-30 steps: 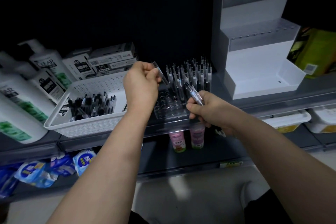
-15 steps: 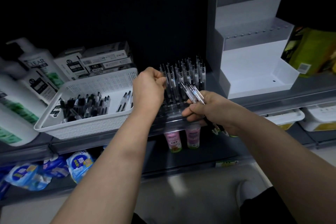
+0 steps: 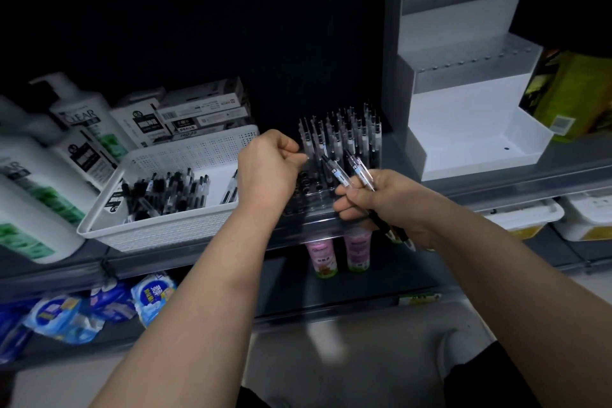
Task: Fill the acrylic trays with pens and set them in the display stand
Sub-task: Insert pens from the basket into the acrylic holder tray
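Observation:
A clear acrylic tray (image 3: 311, 200) with rows of holes sits on the shelf edge, with several pens (image 3: 344, 136) upright in its back rows. My left hand (image 3: 268, 172) is curled at the tray's left side, its fingertips pinching the leftmost upright pen (image 3: 303, 137). To the right, my right hand (image 3: 384, 202) grips a small bundle of pens (image 3: 339, 174); their caps point up over the tray and their tips stick out below the hand. A white basket (image 3: 159, 232) of loose pens stands left of the tray. The stepped white display stand (image 3: 463, 116) stands to the right.
Shampoo bottles (image 3: 39, 175) and stacked boxes (image 3: 202, 109) crowd the shelf left of and behind the basket. A green package (image 3: 576, 93) stands right of the stand. On the lower shelf are pink bottles (image 3: 337, 252), blue packets (image 3: 99, 305) and white tubs (image 3: 526, 215).
My left hand has come down from above the tray, carrying its pen to the tray's left edge. The right hand with its bundle has stayed at the tray's front right.

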